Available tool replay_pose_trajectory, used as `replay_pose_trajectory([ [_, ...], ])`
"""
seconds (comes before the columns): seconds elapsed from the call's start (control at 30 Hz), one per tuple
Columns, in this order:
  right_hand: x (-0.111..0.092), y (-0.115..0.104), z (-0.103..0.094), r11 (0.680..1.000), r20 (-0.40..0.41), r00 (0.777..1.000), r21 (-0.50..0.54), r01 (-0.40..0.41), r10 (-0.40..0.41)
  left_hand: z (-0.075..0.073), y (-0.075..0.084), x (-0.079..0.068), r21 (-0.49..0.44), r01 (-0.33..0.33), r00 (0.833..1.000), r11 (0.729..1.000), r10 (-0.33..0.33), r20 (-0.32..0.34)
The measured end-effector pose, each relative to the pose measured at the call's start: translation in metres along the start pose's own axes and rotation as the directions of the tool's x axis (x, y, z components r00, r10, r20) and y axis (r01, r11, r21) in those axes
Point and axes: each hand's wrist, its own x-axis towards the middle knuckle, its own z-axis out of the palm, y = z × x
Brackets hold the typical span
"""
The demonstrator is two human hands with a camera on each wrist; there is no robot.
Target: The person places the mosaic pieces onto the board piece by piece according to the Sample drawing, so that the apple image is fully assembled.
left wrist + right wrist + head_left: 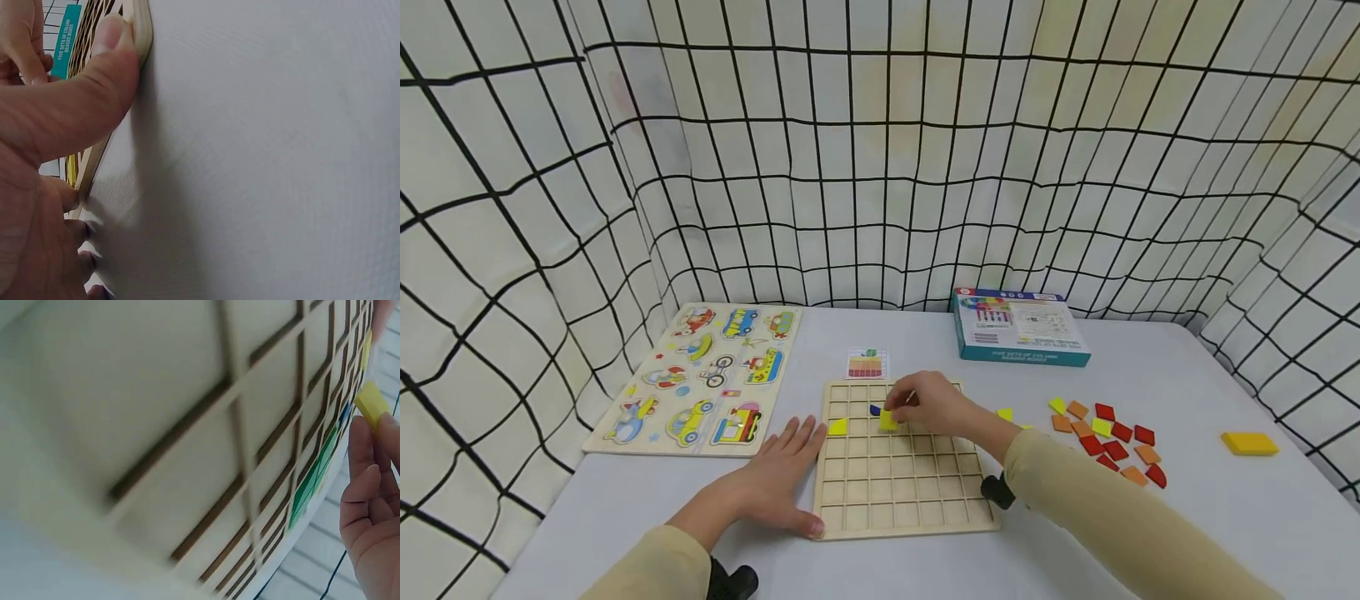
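Observation:
A wooden grid board (906, 512) with raised dividers lies flat on the white table. My right hand (928, 404) is over its upper middle, pinching a yellow tile (371, 400) between thumb and fingertips. A small blue piece (875, 410) sits in the grid just left of that tile. Another yellow tile (838, 427) rests at the board's left side. Green pieces (307, 490) show in the grid in the right wrist view; my hand hides them in the head view. My left hand (775, 479) lies flat with fingers spread, thumb (106, 81) against the board's near left corner.
A picture card (867, 364) lies behind the board. Loose red, orange and yellow tiles (1116, 450) are scattered on the right, with a yellow block (1250, 443) farther out. A boxed game (1021, 329) stands back right, a vehicle puzzle (700, 392) at left. Black netting surrounds the table.

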Motion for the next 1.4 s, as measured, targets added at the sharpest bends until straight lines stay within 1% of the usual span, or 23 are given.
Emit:
replay_pose_trajectory([
  [0.17,0.012,-0.019,0.016,1.0,0.027,1.0,-0.001,-0.002,0.002,0.001,0.0,0.001,-0.01,-0.009,1.0,1.0,0.009,-0.001],
  [0.3,0.018,-0.024,0.025,0.999,0.012,0.999,-0.025,-0.032,0.032,0.002,0.001,0.003,-0.002,-0.01,1.0,1.0,0.01,-0.003],
  [0.37,0.02,-0.024,0.028,0.998,-0.001,0.999,-0.045,-0.033,0.033,0.003,0.001,0.004,0.002,-0.005,1.0,1.0,0.005,-0.002],
  [0.53,0.024,-0.024,0.032,0.995,-0.013,1.0,-0.102,-0.016,0.015,0.002,0.003,0.003,0.0,0.001,1.0,1.0,-0.001,0.004],
  [0.73,0.027,-0.026,0.035,0.982,-0.006,1.0,-0.188,-0.001,0.0,0.001,0.004,0.003,0.0,0.0,1.0,1.0,0.0,0.003],
  [0.97,0.025,-0.03,0.036,0.981,0.007,1.0,-0.196,0.005,-0.004,0.002,0.002,0.003,-0.005,-0.004,1.0,1.0,0.004,0.002],
  [1.1,0.021,-0.03,0.031,0.987,0.005,1.0,-0.162,-0.019,0.02,0.004,0.0,0.002,-0.008,-0.005,1.0,1.0,0.005,-0.001],
  [1.2,0.015,-0.024,0.02,0.987,-0.017,0.999,-0.155,-0.043,0.041,0.005,-0.001,0.003,-0.007,0.002,1.0,1.0,-0.002,-0.005],
  [1.27,0.009,-0.015,0.01,0.986,-0.038,0.997,-0.15,-0.068,0.063,0.005,-0.002,0.003,-0.001,0.007,1.0,1.0,-0.007,-0.006],
  [1.4,-0.007,0.01,-0.016,0.986,-0.072,0.992,-0.127,-0.108,0.1,0.004,-0.004,0.003,0.01,0.01,1.0,1.0,-0.01,-0.01],
])
